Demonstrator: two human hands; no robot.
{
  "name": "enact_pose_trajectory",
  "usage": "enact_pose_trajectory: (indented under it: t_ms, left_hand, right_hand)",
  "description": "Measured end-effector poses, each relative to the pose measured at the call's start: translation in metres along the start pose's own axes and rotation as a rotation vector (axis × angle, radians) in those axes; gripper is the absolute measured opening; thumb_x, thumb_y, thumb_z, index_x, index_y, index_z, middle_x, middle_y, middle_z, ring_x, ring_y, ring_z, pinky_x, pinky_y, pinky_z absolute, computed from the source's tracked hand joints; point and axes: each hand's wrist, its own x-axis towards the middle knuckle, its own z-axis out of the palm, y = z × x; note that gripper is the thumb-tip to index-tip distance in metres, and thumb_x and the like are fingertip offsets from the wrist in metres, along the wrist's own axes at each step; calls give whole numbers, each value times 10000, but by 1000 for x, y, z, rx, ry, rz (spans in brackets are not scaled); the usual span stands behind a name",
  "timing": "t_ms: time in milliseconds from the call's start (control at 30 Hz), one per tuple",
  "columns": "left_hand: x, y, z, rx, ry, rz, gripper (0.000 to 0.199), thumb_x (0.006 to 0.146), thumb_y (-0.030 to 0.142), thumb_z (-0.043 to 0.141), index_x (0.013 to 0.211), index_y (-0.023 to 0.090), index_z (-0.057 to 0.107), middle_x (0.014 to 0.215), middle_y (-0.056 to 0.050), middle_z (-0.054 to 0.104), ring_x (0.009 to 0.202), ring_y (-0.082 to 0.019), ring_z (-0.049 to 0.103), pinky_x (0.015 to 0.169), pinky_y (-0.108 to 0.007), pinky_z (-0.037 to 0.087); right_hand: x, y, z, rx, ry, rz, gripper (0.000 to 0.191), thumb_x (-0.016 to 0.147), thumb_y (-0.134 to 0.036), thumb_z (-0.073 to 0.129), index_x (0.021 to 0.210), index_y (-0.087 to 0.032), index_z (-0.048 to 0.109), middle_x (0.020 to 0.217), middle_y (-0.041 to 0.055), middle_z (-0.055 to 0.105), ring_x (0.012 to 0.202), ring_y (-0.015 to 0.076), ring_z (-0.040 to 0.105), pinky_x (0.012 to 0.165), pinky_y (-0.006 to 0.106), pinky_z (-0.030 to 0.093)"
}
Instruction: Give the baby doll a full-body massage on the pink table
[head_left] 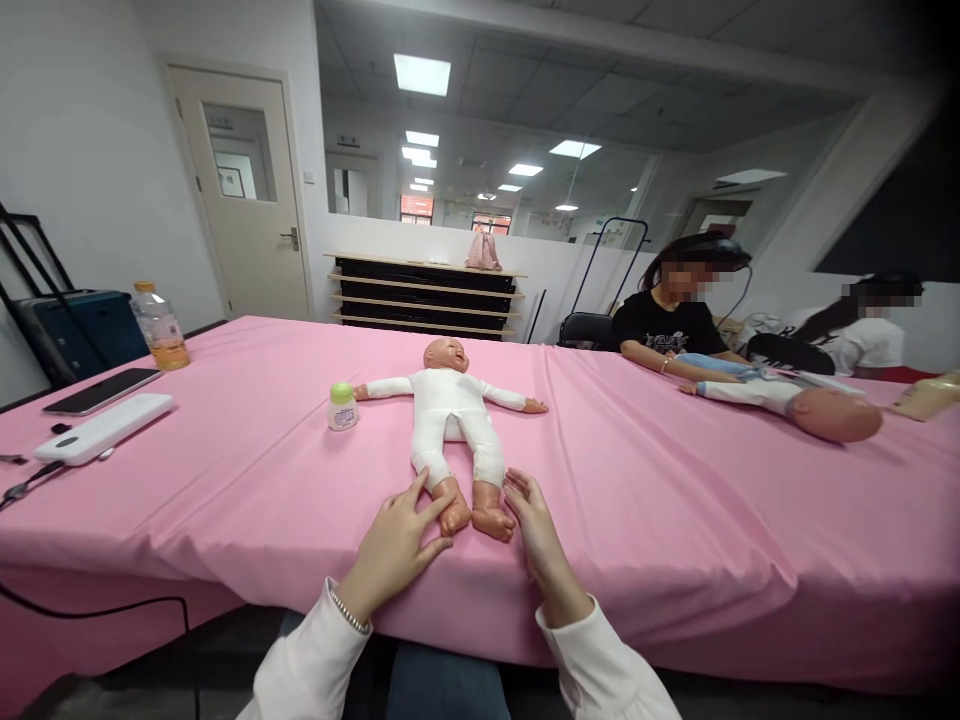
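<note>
The baby doll lies on its back near the front edge of the table, feet toward the person and head away, arms flung wide. Laying it out looks done to me: the body is straight and the legs rest side by side. Beyond that, the handling seems at an early point, with the doll in its plain white body and the small jar beside its hand capped. The left hand has its fingers spread, resting about the ankle and foot on that side without clamping. The right hand is held half-curled by the other foot, fingers close together; I can't tell whether it touches.

The doll's white trunk and limbs look like soft, slightly puckered fabric, against glossy, hard-looking head, hands and feet. The jar is squat and pale, with a domed green lid. Under everything, the pink tablecloth is smooth, falling into soft creases. Farther left lie a rounded white power bank, a flat dark phone and a clear drink bottle. Across to the right, a co-worker in black leans over another doll.
</note>
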Motion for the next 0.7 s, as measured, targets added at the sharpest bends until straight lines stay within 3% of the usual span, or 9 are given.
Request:
enact_pose_trajectory:
  t_ms: [133,233,333,500,567,700]
  left_hand:
    - [-2,2,-1,-8,12,13,472,790,212,509,1250,297,448,1424,-80,253,1124,-257,464,909,-425,402]
    - [-2,3,-4,-57,16,-19,504,718,69,480,1173,285,504,1447,-56,203,1127,-238,461,916,-407,400]
    - [-3,4,-8,-82,23,-50,515,685,30,464,1129,284,530,1454,-38,191,1134,-238,454,906,-407,404]
    - [-2,3,-5,-82,23,-53,416,713,225,603,1121,274,534,1444,-57,230,1095,-276,480,857,-440,440]
    - [-2,2,0,-75,48,-93,344,741,295,604,1079,256,552,1412,-71,298,1075,-273,500,841,-439,457]
    - [-7,-3,10,-145,152,-163,243,825,275,509,1062,229,539,1288,-79,446,1086,-228,510,874,-394,465]
  right_hand:
    - [9,10,-12,52,54,49,432,589,-301,667,980,-181,525,1157,77,525,1149,215,470,1016,343,356]
    - [20,8,-20,127,2,128,396,614,-221,660,985,-179,529,1130,73,548,1135,194,491,1023,315,366]
    - [43,-2,-21,220,-53,240,307,682,-158,595,982,-157,528,1115,96,567,1080,174,541,986,289,416]
    - [118,-14,-10,333,-37,489,193,782,-98,450,963,-95,518,1051,165,577,982,178,598,885,296,498]
    - [152,-12,-6,373,10,510,219,832,-131,395,1024,-89,490,1066,182,562,996,178,593,856,293,514]
    - [206,-6,-6,494,105,450,309,916,-230,237,1102,-141,466,1176,149,518,1075,129,548,836,231,513]
